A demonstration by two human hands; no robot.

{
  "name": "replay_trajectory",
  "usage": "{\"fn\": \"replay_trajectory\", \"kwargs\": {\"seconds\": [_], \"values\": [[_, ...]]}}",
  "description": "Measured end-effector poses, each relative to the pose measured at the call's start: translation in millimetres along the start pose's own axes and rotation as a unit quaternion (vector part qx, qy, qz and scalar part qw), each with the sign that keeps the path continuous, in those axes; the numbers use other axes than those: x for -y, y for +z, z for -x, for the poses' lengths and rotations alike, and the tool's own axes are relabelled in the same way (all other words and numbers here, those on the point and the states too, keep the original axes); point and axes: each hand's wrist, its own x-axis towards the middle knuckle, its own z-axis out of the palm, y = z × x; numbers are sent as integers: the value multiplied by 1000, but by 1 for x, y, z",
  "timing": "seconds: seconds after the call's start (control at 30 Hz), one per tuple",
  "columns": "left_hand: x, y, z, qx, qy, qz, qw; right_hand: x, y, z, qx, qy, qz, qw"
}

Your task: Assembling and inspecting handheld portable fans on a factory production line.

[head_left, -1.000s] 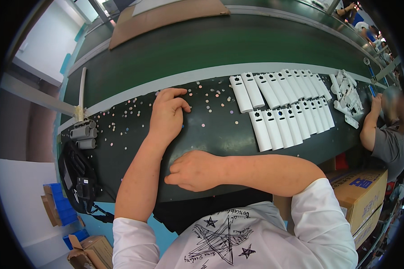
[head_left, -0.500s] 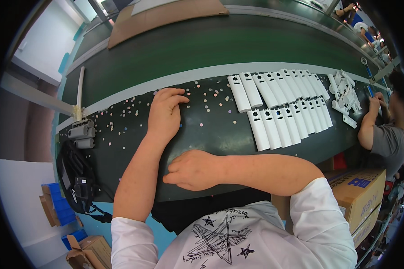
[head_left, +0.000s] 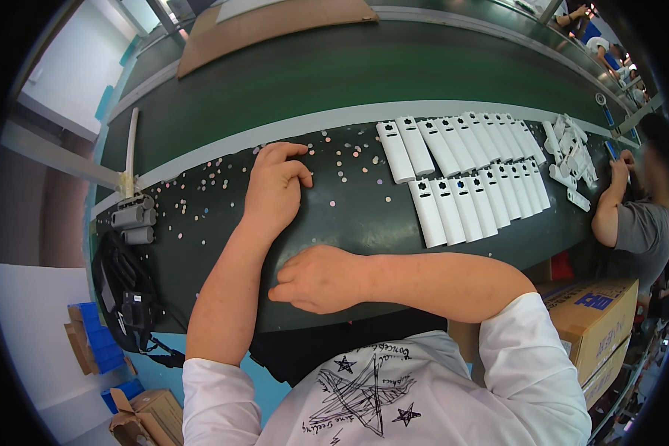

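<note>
My left hand (head_left: 276, 182) rests over the dark tabletop among scattered small round discs (head_left: 338, 162), mostly pale, some pinkish or bluish. Its fingers are bent and a gap shows between them; nothing is seen in its grasp. Closer to my body, my right hand (head_left: 320, 281) lies on the table with its fingers curled under. Whatever those fingers hold, if anything, is hidden beneath the hand. Right of both hands, long white plastic casings (head_left: 431, 215) lie in two overlapping rows, each with a dark star-shaped hole and a slot near its far end.
Loose white plastic parts (head_left: 572, 156) are heaped at the right, near a co-worker (head_left: 639, 223). Grey cylinders (head_left: 132, 217) and a black bag (head_left: 126, 293) lie at the left end. Beyond the table runs a green belt (head_left: 394, 63). Cardboard boxes (head_left: 598, 327) stand at my right.
The fingers of my left hand have curled down and shifted slightly. My right hand stays in the same pose, and the casings have not moved.
</note>
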Motion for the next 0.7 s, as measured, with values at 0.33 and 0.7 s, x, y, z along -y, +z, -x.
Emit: {"fn": "replay_trajectory", "kwargs": {"seconds": [0.33,0.7], "values": [[22,11,-4,-14,61,-32,998,-9,15,1,-1,2,16,1000],[1,0,-2,14,16,14,1000,-4,5,-1,-29,-11,6,999]]}}
